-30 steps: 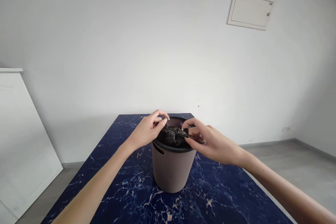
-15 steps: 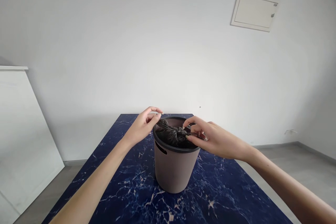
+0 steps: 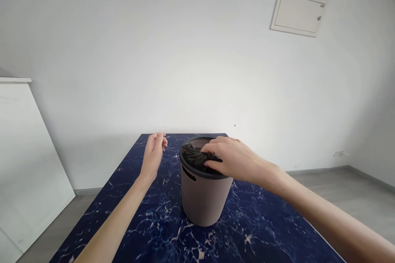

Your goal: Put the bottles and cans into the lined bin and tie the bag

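A taupe trash bin (image 3: 205, 201) with a dark rim and a slot handle stands upright on a blue marbled table. Inside its mouth lies a bunched black plastic bag (image 3: 194, 155). My right hand (image 3: 230, 155) reaches over the bin's right rim, thumb and fingers closed around the gathered part of the bag; its fingertips are partly hidden. Left of the bin and apart from it, my left hand (image 3: 153, 150) hovers over the table with its fingers curled in and nothing visible in them.
The blue marbled table (image 3: 166, 218) runs back to a pale wall (image 3: 154, 49). A white cabinet (image 3: 27, 164) stands at the left. High on the wall at right is a small panel door (image 3: 298, 12). Grey floor shows on both sides.
My left hand has let go of the bag's end and moved left, away from the bin. My right hand has shifted left over the bag, which now sits more bunched inside the bin.
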Action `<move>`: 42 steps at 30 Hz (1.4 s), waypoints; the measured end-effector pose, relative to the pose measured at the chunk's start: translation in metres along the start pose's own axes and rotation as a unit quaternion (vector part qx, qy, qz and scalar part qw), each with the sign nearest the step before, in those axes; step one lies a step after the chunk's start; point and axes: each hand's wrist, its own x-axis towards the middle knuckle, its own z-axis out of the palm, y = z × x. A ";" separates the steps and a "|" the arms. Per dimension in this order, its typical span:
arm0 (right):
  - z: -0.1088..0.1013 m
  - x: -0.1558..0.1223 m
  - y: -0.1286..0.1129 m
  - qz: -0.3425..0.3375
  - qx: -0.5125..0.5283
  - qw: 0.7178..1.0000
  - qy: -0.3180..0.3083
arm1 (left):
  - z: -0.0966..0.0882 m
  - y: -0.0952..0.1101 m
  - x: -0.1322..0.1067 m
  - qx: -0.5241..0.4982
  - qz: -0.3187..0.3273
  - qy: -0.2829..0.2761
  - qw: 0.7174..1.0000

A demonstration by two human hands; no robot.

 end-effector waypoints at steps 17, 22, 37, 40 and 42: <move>0.000 0.005 0.022 0.056 0.148 0.926 0.343 | 0.003 -0.130 -0.072 0.132 -0.102 -0.183 0.969; 0.005 -0.005 0.013 -0.047 0.176 0.935 0.305 | 0.012 -0.123 -0.089 0.080 -0.095 -0.186 0.975; -0.010 -0.001 0.022 0.083 0.344 0.739 0.574 | 0.014 -0.117 -0.101 0.014 -0.074 -0.203 0.976; -0.035 0.015 0.037 0.090 0.402 0.686 0.600 | 0.012 -0.114 -0.105 0.028 -0.068 -0.216 0.974; -0.053 0.017 0.054 0.093 0.429 0.662 0.608 | 0.010 -0.113 -0.108 0.036 -0.062 -0.227 0.971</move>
